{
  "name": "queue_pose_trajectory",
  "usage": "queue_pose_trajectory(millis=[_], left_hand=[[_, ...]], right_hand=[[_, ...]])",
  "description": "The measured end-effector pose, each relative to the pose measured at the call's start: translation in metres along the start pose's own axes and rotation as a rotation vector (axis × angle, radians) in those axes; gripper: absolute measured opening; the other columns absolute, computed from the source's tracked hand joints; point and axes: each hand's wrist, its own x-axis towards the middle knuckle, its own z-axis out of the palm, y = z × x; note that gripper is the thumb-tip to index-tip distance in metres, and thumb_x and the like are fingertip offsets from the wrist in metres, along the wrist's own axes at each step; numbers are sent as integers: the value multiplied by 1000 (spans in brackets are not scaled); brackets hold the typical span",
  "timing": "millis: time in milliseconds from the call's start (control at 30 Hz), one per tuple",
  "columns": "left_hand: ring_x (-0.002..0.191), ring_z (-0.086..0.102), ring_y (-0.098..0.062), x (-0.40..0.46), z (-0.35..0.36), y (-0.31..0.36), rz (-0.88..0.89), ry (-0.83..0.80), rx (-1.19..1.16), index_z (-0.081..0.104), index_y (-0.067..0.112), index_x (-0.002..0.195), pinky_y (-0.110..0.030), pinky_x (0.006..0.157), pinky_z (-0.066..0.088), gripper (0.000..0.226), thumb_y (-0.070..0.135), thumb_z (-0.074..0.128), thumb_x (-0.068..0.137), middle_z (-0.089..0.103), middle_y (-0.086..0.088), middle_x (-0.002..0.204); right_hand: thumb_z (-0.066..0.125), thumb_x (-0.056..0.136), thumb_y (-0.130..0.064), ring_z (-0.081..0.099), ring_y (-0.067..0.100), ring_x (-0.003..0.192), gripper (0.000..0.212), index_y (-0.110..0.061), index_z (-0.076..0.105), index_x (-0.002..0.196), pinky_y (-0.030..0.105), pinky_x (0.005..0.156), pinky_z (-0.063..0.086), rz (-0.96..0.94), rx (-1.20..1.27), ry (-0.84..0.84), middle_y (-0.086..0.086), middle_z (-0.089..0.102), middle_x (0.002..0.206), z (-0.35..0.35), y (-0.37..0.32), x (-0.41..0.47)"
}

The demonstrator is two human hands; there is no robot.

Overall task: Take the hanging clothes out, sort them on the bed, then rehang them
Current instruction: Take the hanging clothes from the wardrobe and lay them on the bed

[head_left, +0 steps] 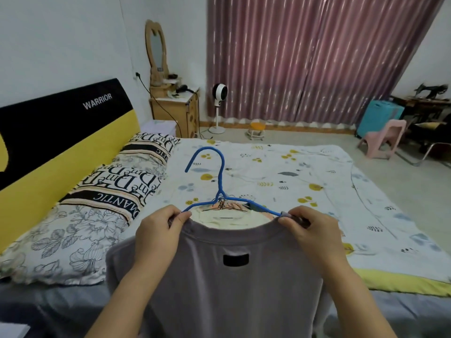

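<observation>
Two hands work the collar of a grey shirt (234,276) held up just in front of the person, over the near edge of the bed (280,181). The left hand (158,230) pinches the collar on one side, thumb on top, fingers curled under; the right hand (310,230) pinches the other side likewise, both forearms reaching up from below. A blue hanger (220,189) sits in the neck, its hook rising past the shirt toward the far side of the bed, and a pale garment shows inside the collar. To do this well, I judge each shoulder seam should be seated on a hanger arm, collar centred under the hook. Left of the shirt lie patterned pillows (80,215); beyond the bed hangs a pink curtain (317,57)
</observation>
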Motion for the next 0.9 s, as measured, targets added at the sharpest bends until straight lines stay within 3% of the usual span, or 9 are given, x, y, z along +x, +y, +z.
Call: queue_pose_trajectory(millis=[133, 267, 400, 533, 633, 733, 800, 867, 900], left_hand=[[56, 47, -4, 47, 39, -12, -7, -39, -23, 46, 35, 54, -19, 51, 31, 39, 20, 65, 84, 50, 12, 52], [58, 48, -3, 100, 86, -38, -21, -77, -53, 48, 32, 56, -17, 53, 32, 36, 18, 64, 85, 52, 13, 55], [59, 48, -8, 168, 139, -71, -47, -131, -18, 56, 18, 61, -16, 56, 34, 26, 19, 63, 86, 57, 4, 59], [65, 52, -21, 230, 196, -106, -87, -185, -6, 53, 20, 60, -30, 57, 36, 28, 21, 61, 88, 56, 1, 59], [73, 56, -29, 261, 242, -137, -137, -244, -8, 61, 9, 67, -37, 64, 41, 24, 20, 60, 89, 61, -9, 66], [77, 57, -34, 282, 287, -172, -190, -289, 24, 63, 3, 72, -38, 67, 41, 23, 19, 60, 88, 65, -15, 74], [77, 57, -35, 292, 314, -193, -210, -333, 62, 62, 3, 71, -34, 63, 35, 24, 20, 60, 88, 63, -16, 73], [83, 58, -35, 299, 339, -214, -235, -407, 122, 64, 0, 76, -31, 63, 31, 25, 20, 59, 90, 64, -18, 79], [87, 58, -36, 300, 350, -223, -243, -436, 157, 64, -1, 82, -33, 66, 33, 24, 21, 58, 90, 65, -20, 86]], right_hand=[[73, 79, -24, 52, 7, 61, 9, -21, 67, 72, 22, 55, 35, 39, -20, -30, -7, 60, 61, 25, 18, 43], [71, 81, -24, 52, 5, 63, 14, -29, 62, 71, 17, 54, 33, 86, -77, -28, -12, 58, 62, 61, 40, 86], [67, 83, -29, 54, 15, 76, 6, -28, 66, 78, 26, 68, 39, 125, -187, -13, -13, 58, 69, 104, 61, 143], [63, 85, -26, 55, 28, 84, 10, -19, 70, 85, 36, 73, 37, 143, -368, 14, 2, 67, 79, 159, 85, 201], [52, 74, -20, 62, 34, 78, 25, -11, 70, 89, 38, 69, 50, 133, -475, 51, 9, 69, 81, 201, 109, 227], [50, 69, -13, 65, 38, 89, 40, -2, 66, 104, 43, 75, 55, 199, -546, -98, 20, 67, 97, 242, 143, 234], [39, 70, -13, 61, 41, 103, 53, 0, 58, 118, 47, 85, 52, 287, -528, -303, 26, 62, 111, 271, 172, 231], [31, 75, -15, 52, 43, 118, 61, 0, 44, 133, 47, 99, 41, 336, -512, -457, 29, 51, 129, 296, 191, 227], [31, 84, -15, 37, 41, 133, 60, -1, 30, 142, 46, 107, 31, 338, -542, -516, 28, 34, 144, 307, 197, 225]])
